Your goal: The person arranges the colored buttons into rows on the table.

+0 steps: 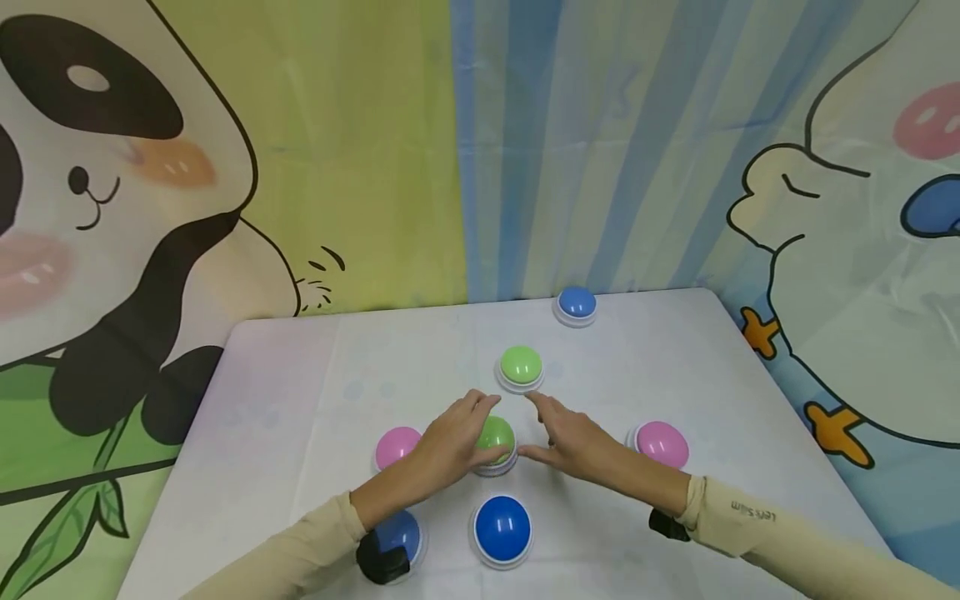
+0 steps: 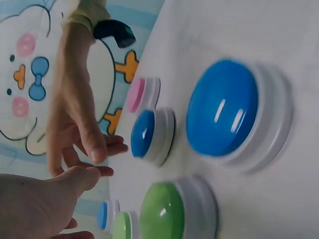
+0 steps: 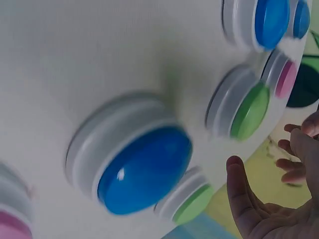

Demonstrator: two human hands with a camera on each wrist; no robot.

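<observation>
Over the middle of the white table (image 1: 315,483), my left hand (image 1: 450,442) and right hand (image 1: 577,442) face each other with a gap between them. Thumbs and fingers on both are spread and hold nothing. A green dome button (image 1: 498,432) on a white base is partly covered by the left hand in the head view. Beyond it stands another green button (image 1: 521,364). A blue button (image 3: 147,169) shows large in the right wrist view. Nearer the person is a further blue button (image 1: 502,528). Left-hand fingers (image 3: 291,172) also show behind the right hand in the right wrist view.
A pink button (image 1: 396,446) lies left of the left hand, partly hidden; another pink button (image 1: 662,443) sits beyond the right forearm. One blue button (image 1: 401,533) is under the left forearm, another blue button (image 1: 577,302) at the far edge. A cartoon-printed curtain (image 1: 375,150) hangs behind.
</observation>
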